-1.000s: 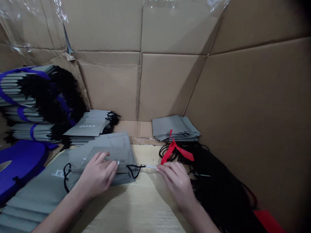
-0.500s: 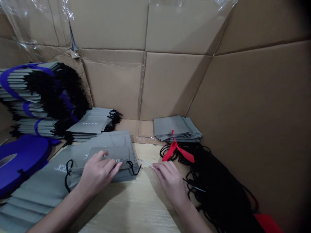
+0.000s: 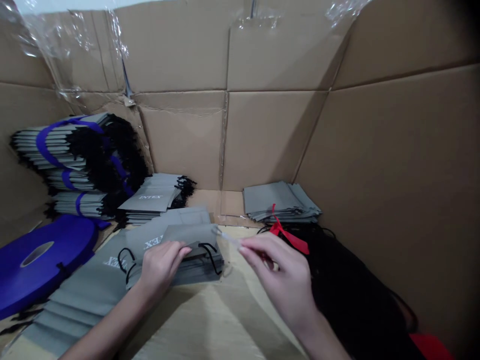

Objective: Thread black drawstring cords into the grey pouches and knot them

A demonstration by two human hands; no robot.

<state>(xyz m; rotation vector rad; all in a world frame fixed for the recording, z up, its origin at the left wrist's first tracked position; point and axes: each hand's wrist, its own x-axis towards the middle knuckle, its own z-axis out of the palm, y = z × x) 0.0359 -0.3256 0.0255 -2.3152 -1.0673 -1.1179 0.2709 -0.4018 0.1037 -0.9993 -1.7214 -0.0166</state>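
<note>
My left hand (image 3: pixel 163 262) pinches the edge of a grey fabric pouch (image 3: pixel 191 233) that lies on top of other grey pouches. A black cord (image 3: pixel 212 257) loops out of the pouch at its right side, and another loop shows left of my hand. Between the thumb and index finger of my right hand (image 3: pixel 283 277) is a thin, pale tool (image 3: pixel 229 240), slightly blurred, its tip pointing left at the pouch's right end. Grey pouches with white lettering (image 3: pixel 90 282) fan out to the lower left.
Bundles of grey pouches (image 3: pixel 56 145) with blue bands stand at the left, above a blue ribbon roll (image 3: pixel 71 245). A finished-looking INTEX stack (image 3: pixel 152 196) and a flat grey stack (image 3: pixel 275 200) lie behind. Black cords (image 3: pixel 348 295) with red ties fill the right. Cardboard walls (image 3: pixel 180 140) surround everything.
My left hand has closed on the pouch's edge. My right hand has risen and moved right with the tool, whose tip is higher. The view has shifted slightly.
</note>
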